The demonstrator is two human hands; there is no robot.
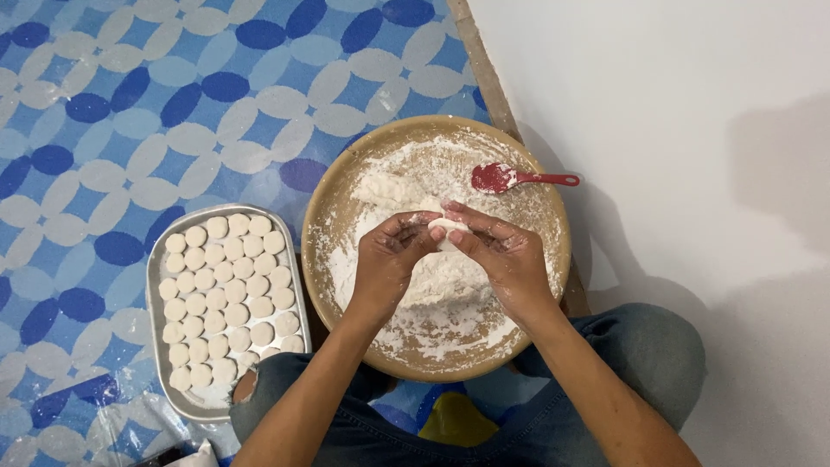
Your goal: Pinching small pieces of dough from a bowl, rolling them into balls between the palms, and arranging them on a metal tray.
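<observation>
Both hands pinch one small piece of white dough (448,227) between their fingertips, above the middle of a round tan basin (324,203). On the left hand (386,259) the fingers curl in from one side, and on the right hand (501,255) thumb and forefinger close on the piece from the other, so the dough is only partly seen. Flour dusts the knuckles of both.

Beneath the hands a larger mound of dough (445,281) lies in the floured basin, and a second lump (387,188) sits toward the far rim. A red spatula (519,178) rests in the basin at the far right, its handle reaching out over the rim.

Just left of the basin stands a rectangular metal tray (156,285), filled with rows of small flat round dough discs (226,290). Basin and tray sit on a floor mat (112,112) patterned in blue and pale ovals; a white wall (692,130) runs along the right. The person's knees in blue jeans (640,355) frame the lower edge of the basin.
</observation>
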